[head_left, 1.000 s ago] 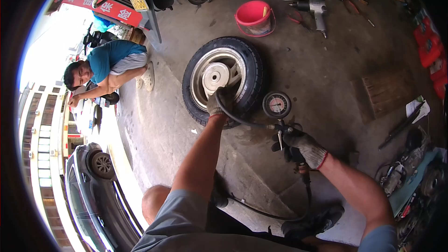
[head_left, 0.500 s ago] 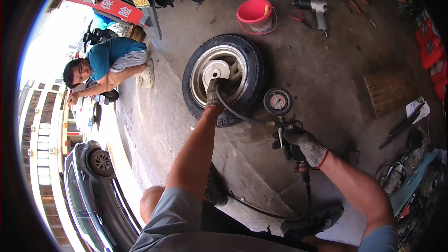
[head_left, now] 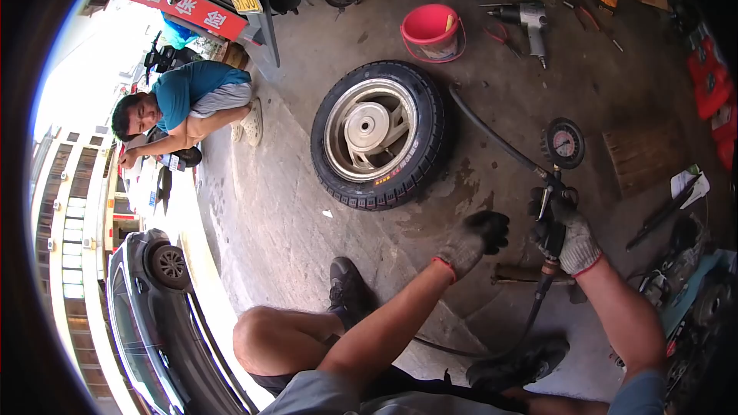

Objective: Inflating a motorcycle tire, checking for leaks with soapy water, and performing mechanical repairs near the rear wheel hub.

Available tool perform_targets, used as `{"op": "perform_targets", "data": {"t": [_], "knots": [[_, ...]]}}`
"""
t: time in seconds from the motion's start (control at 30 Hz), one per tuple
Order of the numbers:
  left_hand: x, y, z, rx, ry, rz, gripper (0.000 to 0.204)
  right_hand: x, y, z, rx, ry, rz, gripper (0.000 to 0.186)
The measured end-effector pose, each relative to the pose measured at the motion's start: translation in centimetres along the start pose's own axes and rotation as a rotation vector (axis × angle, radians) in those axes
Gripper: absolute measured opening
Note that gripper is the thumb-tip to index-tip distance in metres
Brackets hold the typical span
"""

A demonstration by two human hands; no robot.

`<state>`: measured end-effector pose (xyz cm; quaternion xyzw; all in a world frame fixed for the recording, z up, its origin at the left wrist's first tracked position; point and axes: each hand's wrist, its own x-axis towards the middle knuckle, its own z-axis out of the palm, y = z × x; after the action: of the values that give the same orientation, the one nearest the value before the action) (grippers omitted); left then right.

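My right hand (head_left: 566, 234), in a grey-and-black glove, grips the inflator gun (head_left: 550, 207) at right of centre, with its round pressure gauge (head_left: 563, 144) above and a black hose (head_left: 496, 134) running up to the left. My gloved left hand (head_left: 480, 238) is off the wheel, just left of the inflator, fingers loosely curved and apart with nothing visible in them. A motorcycle tyre on a silver rim (head_left: 377, 192) lies flat ahead of me. Below my hands a bar-like object (head_left: 515, 275) lies on the floor, partly hidden.
A person in a teal shirt (head_left: 192, 96) squats at left, near a parked car (head_left: 154, 323). A red bucket (head_left: 430, 31), impact wrench (head_left: 526, 27) and pliers lie beyond the wheel. Wooden boards (head_left: 638, 154), red cases (head_left: 707, 77) and greasy parts line the right side.
My left hand has left the wheel's centre and moved down-right, letting go of the hose end. The inflator, gauge and hose have moved right with my right hand, away from the wheel.
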<state>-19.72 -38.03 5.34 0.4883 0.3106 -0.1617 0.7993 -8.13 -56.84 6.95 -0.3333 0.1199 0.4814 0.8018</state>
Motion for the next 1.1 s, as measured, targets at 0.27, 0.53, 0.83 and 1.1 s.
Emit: {"op": "perform_targets", "data": {"t": [0.27, 0.53, 0.83, 1.1], "knots": [[-1.8, -6.7, 8.5, -0.067, -0.207, -0.335, 0.061, 0.2, -0.3, -2.5, -0.039, 0.316, -0.278, 0.033], [2.3, -3.1, 7.1, 0.387, -0.07, 0.139, 0.04, 0.4, -0.4, -3.0, 0.01, 0.204, -0.214, 0.026], [3.5, -5.3, 7.1, 0.312, 0.011, 0.138, 0.028, 1.4, 1.5, -3.8, -0.241, 0.349, -0.32, 0.02], [3.9, -11.8, 5.2, 0.378, 0.26, 0.237, 0.024, 3.3, 0.0, -5.4, 0.039, 0.291, -0.311, 0.02]]}}
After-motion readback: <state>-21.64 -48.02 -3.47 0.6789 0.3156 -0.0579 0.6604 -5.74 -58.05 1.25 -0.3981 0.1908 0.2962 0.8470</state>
